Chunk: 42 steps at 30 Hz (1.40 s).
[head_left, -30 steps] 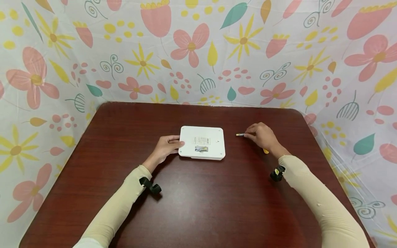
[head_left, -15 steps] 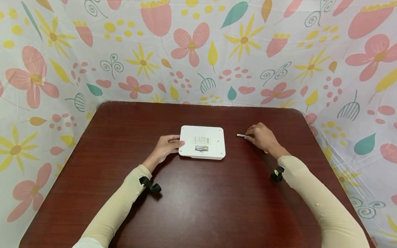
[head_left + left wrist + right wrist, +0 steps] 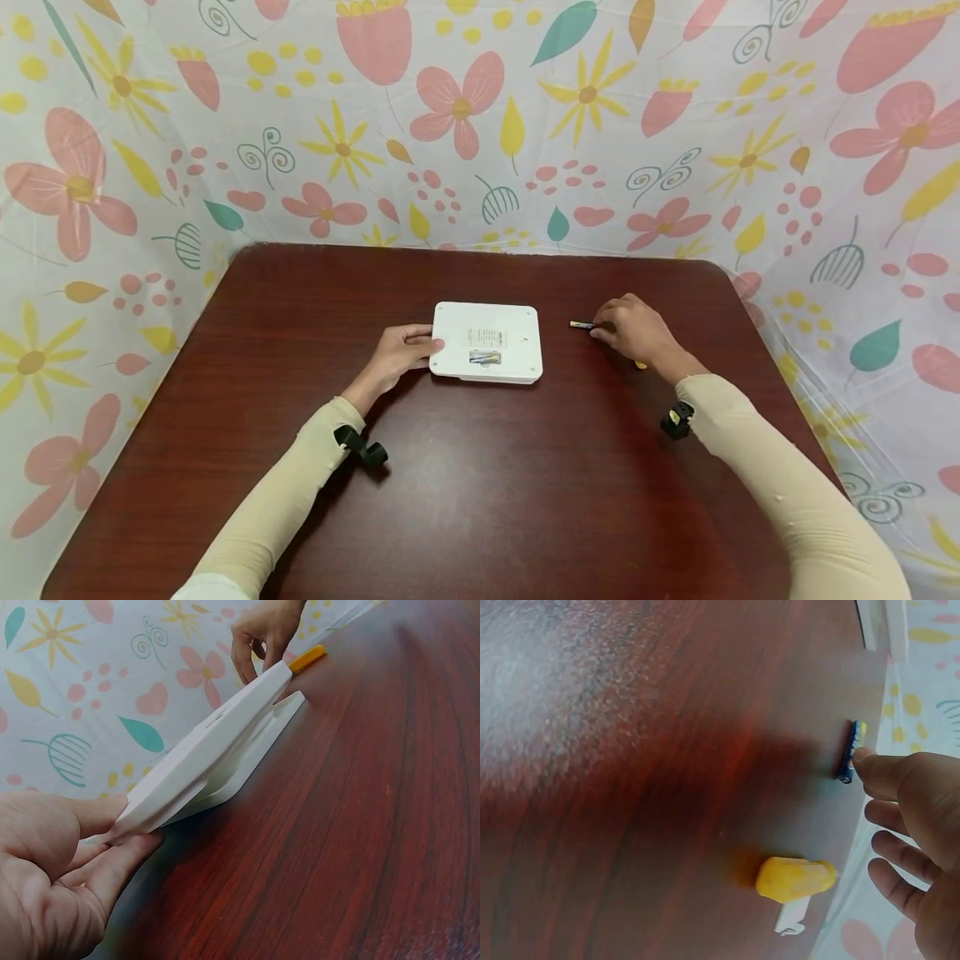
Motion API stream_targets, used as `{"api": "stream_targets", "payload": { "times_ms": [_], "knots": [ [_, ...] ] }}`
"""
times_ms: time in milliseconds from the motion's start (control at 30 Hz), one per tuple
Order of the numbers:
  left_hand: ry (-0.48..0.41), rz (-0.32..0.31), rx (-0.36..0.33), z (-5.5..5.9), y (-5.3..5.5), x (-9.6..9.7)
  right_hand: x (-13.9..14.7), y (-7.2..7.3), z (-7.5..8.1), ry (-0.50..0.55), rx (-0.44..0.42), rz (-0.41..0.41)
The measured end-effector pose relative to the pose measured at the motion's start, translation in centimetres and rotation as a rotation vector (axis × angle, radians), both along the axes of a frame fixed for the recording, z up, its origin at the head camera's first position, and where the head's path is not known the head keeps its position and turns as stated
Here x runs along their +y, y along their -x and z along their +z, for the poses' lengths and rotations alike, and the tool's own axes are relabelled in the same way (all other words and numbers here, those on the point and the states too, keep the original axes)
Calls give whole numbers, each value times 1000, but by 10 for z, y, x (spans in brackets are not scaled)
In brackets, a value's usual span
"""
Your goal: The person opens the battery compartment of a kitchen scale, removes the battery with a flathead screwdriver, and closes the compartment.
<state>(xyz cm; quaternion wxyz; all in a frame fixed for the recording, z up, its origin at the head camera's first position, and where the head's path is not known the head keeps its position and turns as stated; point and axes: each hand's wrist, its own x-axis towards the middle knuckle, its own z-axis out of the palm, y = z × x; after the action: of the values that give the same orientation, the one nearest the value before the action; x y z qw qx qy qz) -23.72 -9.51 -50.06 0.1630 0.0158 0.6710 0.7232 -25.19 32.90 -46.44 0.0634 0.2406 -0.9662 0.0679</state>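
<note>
A white, flat, rounded device (image 3: 486,321), like an upturned kitchen scale, lies with its labelled underside up. Batteries (image 3: 484,358) show in its small open compartment. My left hand (image 3: 397,357) grips the left edge, thumb on top and fingers beneath; the left wrist view shows the device's white side (image 3: 202,742) tilted above a second white layer. To its right, my right hand (image 3: 636,329) pinches a loose AAA-sized battery (image 3: 851,752) at one end, low over the table. The thumb covers part of the battery, and the index finger is mostly hidden in the right wrist view.
Beside the right hand lies a yellow object (image 3: 795,877), its kind unclear, with a small white clipped piece (image 3: 791,915) against it, perhaps a battery cover. The dark red-brown table (image 3: 480,500) meets a flower-printed cloth (image 3: 480,125) at the back and sides.
The battery at my right fingertips has turned slightly, its darker side now showing. My left hand and the white device stay in place; the head view has shifted a little.
</note>
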Motion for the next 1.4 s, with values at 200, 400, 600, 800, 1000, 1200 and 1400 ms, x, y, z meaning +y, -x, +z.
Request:
{"api": "stream_targets", "payload": {
  "times_ms": [200, 400, 600, 800, 1000, 1200, 1400],
  "knots": [
    [-10, -3, 1, 0, 0, 0, -2, -3, 16, -2, -1, 28],
    [-13, -2, 2, 0, -1, 0, -26, -12, 43, 84, -3, 64],
    [-4, -3, 6, 0, -1, -1, -71, -23, 62, 195, -8, 187],
    [0, -7, 14, 0, -2, -1, -112, -30, 63, 197, -51, 313],
    [-5, -19, 18, -1, -2, 0, -140, -29, 51, 128, -110, 370],
    [4, -6, 9, -1, -1, 1, -157, -24, 39, 70, -104, 415],
    [1, -8, 17, -1, 0, -1, -167, -20, 34, 22, -100, 427]
  ]
}}
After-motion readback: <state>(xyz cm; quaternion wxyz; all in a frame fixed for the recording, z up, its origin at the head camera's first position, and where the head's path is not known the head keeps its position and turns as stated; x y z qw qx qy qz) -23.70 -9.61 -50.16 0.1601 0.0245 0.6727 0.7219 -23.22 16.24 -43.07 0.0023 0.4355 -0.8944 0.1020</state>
